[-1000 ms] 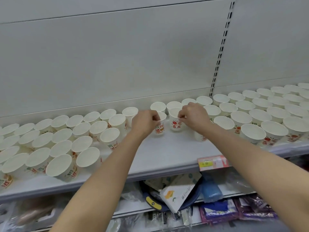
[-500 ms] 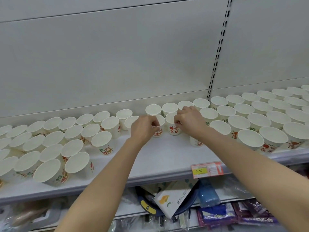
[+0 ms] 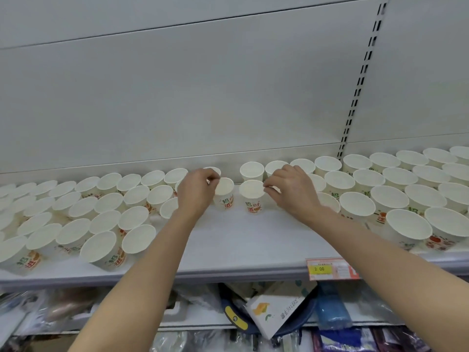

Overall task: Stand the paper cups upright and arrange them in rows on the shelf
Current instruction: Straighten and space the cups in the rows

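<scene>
The left hand (image 3: 196, 191) is pinching the near-left rim of one upright paper cup (image 3: 224, 193) between thumb and curled fingers, while the right hand (image 3: 291, 190) is pinching the right rim of a second upright cup (image 3: 252, 195) in the same way. Both cups are sitting in the second row back, side by side with a narrow gap showing between them, each one directly at the fingertips of its own hand, so neither arm is reaching across the other. Their long axes are standing vertical, mouths facing up.

Outward from the hands, the shelf (image 3: 228, 245) is carrying blocks of upright cups to the left (image 3: 106, 222) and to the right (image 3: 388, 201), with a bare patch of board lying in front of the two held cups. The coming move is probably turning on closing that central gap and lining these two up with the rows on either side.

The cups are looking thin and white inside, with red and green printed characters on their walls, and they are likely tipping easily if nudged at the rim.
</scene>
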A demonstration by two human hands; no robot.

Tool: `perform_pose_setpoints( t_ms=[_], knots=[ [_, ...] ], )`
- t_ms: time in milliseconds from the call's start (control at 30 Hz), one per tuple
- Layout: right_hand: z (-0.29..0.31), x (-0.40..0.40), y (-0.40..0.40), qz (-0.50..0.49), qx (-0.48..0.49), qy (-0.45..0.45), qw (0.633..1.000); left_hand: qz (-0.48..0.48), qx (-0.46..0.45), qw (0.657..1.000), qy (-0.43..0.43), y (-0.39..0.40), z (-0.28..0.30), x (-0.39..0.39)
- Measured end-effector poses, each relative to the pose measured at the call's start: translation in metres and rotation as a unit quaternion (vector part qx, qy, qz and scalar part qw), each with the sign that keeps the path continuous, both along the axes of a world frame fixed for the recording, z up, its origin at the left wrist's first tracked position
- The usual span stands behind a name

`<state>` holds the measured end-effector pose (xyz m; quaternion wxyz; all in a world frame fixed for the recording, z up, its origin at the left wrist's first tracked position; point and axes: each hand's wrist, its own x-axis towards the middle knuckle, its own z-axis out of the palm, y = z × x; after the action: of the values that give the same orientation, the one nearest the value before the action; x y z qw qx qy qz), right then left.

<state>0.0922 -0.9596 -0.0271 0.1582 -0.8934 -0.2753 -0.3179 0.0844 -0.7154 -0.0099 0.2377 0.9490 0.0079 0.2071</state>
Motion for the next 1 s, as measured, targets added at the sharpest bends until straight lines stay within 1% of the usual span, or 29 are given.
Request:
perform_pose_setpoints(
  t_ms=[67,133,167,267,367,467,567,600,667,767,867,1000],
  knots=[
    [0.001,-0.002,0.021,0.015,0.000,-0.001,1.000,0.034,0.063,0.997,0.019,0.019,0.003,0.014],
    [0.001,-0.002,0.045,0.027,-0.008,0.016,0.999,0.019,0.144,0.987,0.066,0.029,0.003,0.030],
    [0.000,-0.001,0.056,0.030,-0.015,0.031,0.999,0.007,0.168,0.982,0.088,0.031,0.002,0.037],
    [-0.004,0.005,0.080,0.020,-0.039,0.070,0.997,-0.019,0.195,0.973,0.123,0.031,-0.002,0.051],
    [-0.009,0.008,0.090,0.014,-0.056,0.081,0.995,-0.040,0.186,0.976,0.108,0.034,0.001,0.053],
    [-0.009,0.011,0.099,0.010,-0.063,0.079,0.995,-0.044,0.124,0.990,0.057,0.046,0.017,0.049],
    [-0.007,0.011,0.108,0.004,-0.055,0.078,0.995,-0.059,0.056,0.996,0.017,0.063,0.030,0.042],
    [-0.005,0.009,0.110,0.002,-0.041,0.079,0.996,-0.065,0.019,0.998,0.008,0.068,0.033,0.038],
    [0.000,0.003,0.108,-0.006,0.017,0.080,0.997,-0.081,-0.060,0.995,0.001,0.074,0.039,0.029],
    [0.007,-0.013,0.092,-0.023,0.104,0.079,0.991,-0.118,-0.167,0.978,0.031,0.074,0.044,0.015],
    [0.010,-0.034,0.067,-0.043,0.158,0.088,0.983,-0.169,-0.270,0.946,0.065,0.067,0.045,-0.001],
    [0.019,-0.063,0.039,-0.065,0.209,0.098,0.971,-0.209,-0.337,0.911,0.116,0.043,0.044,-0.028]
  ],
)
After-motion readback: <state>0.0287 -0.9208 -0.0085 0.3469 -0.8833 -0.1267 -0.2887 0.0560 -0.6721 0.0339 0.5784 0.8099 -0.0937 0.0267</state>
